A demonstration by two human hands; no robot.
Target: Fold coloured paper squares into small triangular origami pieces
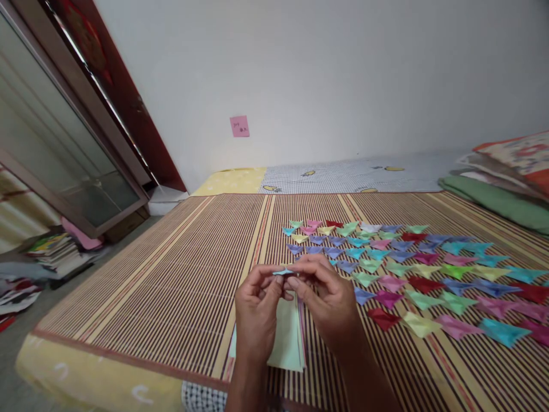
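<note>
A small folded piece of light blue paper (pixel 283 272) is pinched between both hands above the striped mat. My left hand (pixel 259 303) has its thumb and fingers closed on the left side of the paper. On the right side, the fingers of my right hand (pixel 328 294) are closed on the same piece, and its thumb hides part of it. Beneath the hands lies a stack of pale green paper sheets (pixel 288 343), partly covered by my left hand. Rows of small folded paper pieces (pixel 421 324) in several colours spread over the mat to the right.
The striped mat (pixel 163 274) covers a bed against a white wall. A pink note (pixel 239 126) is stuck on the wall. Folded bedding (pixel 493 200) lies at the right back. Books (pixel 51 252) and a glass-panelled cabinet door (pixel 64 131) are at the left.
</note>
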